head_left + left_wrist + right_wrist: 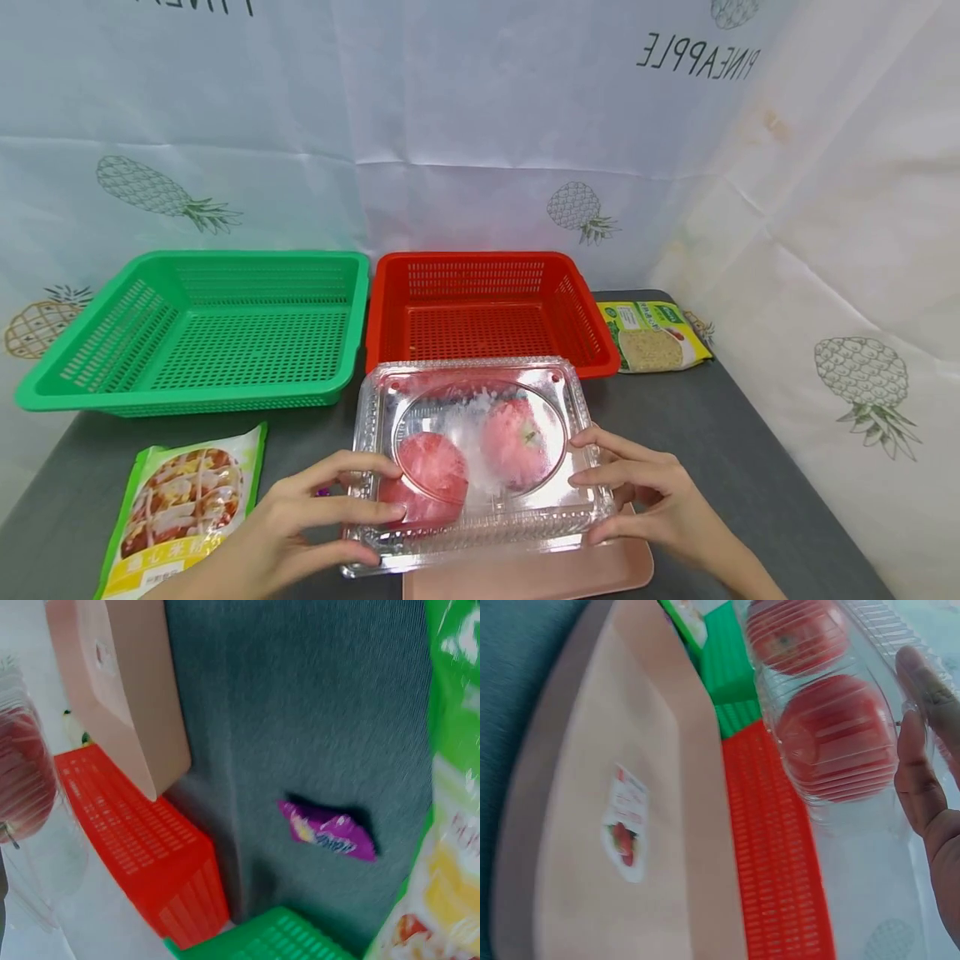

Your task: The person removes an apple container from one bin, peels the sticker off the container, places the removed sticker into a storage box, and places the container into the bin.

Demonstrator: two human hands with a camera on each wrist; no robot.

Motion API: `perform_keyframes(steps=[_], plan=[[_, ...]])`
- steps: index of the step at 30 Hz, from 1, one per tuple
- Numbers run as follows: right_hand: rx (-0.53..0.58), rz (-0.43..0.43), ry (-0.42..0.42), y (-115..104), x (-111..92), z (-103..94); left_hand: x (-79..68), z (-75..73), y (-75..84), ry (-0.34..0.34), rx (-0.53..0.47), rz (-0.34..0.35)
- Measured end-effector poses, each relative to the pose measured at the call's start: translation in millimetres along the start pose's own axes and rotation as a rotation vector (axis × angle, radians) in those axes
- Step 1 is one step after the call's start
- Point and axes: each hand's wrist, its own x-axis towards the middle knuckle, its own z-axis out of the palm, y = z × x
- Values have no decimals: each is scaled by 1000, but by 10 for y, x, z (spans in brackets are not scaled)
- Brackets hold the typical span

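A clear plastic clamshell container (480, 521) with two red tomatoes inside, one tomato (517, 442) showing its stem end, is held up between both hands. My left hand (318, 517) grips its left edge, fingers spread along the side. At the right edge my right hand (637, 492) holds it; in the right wrist view the fingers (919, 772) lie against the clear rim. The lid looks fogged around the tomatoes. Below the container is a pink tray (540, 571), partly hidden by it. Inside that tray a small white packet (626, 825) with a strawberry picture lies flat.
Behind stand a green basket (180, 387) at left and a red basket (495, 258) beside it. A yellow-green food bag (652, 337) lies right of the red basket. Another green-edged bag (187, 492) is at front left, near a small purple packet (330, 831).
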Motion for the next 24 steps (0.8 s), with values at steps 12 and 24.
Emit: perform_keyframes(steps=[12,24], plan=[[25,178,-6,111,160,-286,290,-104,-189,-5,19,-72],[4,350,14,212,344,-453,498,-265,-363,-94,-20,-271]])
